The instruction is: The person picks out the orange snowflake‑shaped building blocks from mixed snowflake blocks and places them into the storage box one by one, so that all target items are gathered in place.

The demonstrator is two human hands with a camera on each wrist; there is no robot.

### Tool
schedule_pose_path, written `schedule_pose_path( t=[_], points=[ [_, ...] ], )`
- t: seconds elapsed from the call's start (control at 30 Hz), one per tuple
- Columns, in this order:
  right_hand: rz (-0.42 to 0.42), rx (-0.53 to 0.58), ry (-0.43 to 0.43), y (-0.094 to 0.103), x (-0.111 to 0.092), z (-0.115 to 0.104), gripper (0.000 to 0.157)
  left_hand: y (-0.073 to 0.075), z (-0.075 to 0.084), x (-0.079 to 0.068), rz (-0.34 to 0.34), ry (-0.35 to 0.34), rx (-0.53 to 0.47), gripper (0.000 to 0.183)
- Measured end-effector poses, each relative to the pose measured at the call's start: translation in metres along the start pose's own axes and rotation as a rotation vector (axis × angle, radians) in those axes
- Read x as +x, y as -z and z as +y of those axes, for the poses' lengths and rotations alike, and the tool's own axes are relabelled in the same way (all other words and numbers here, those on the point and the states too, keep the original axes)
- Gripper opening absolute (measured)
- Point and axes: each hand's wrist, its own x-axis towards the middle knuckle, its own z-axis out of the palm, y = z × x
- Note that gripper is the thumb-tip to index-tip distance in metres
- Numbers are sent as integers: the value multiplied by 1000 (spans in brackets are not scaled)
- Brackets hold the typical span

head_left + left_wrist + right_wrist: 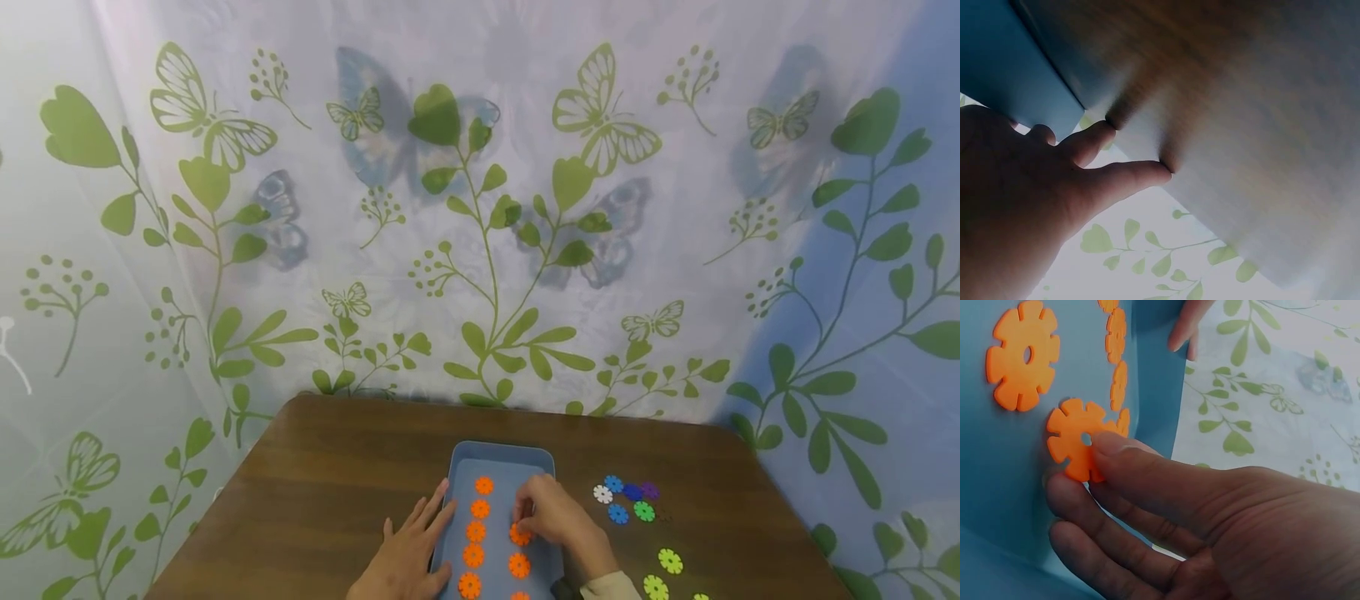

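My right hand (553, 510) pinches an orange notched disc (1071, 432) by its edge, thumb on its face and fingertips behind it, over the right side of a blue-grey tray (501, 451). In the right wrist view, another orange disc (1015, 378) lies in the tray beside the pinched one. Down the tray's left side runs a column of several orange discs (476, 531), spaced apart. The left hand (405, 554) spreads its fingers at the tray's left edge. In the left wrist view, two of its fingertips (1166, 170) touch the wooden table.
Right of the tray, a loose cluster of blue, white, purple and green (644, 511) notched discs lies on the wooden table (360, 442). Closer in are several yellow-green discs (671, 561). Behind the table hangs a curtain (517, 333) printed with leaves and butterflies.
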Motion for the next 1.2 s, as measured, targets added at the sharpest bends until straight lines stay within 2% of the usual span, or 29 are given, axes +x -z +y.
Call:
schedule_pose_path(
  t=[0.1, 0.23, 0.4, 0.83, 1.03, 1.13, 1.17, 1.2],
  points=[
    [-39, 25, -90, 3, 1, -14, 28, 0, 1, 0, 8, -3, -1, 76],
    [-76, 42, -132, 2, 0, -18, 25, 2, 4, -1, -2, 2, 5, 76],
    [-89, 42, -129, 3, -1, -21, 24, 4, 6, -4, 11, -20, 24, 76],
    [-88, 13, -139, 1, 0, -19, 24, 3, 4, -3, 14, -14, 32, 77],
    [-102, 36, -164, 2, -1, -20, 25, -3, -3, -2, 30, -31, 11, 75],
    [-108, 44, -147, 2, 0, -18, 25, -7, -8, -1, 41, -29, 10, 76],
    [-104, 22, -105, -2, 1, -7, 24, -8, -10, 0, 45, -26, 8, 76],
    [-103, 24, -95, -2, 1, -7, 23, -9, -11, 0, 50, -27, 7, 77]
  ],
)
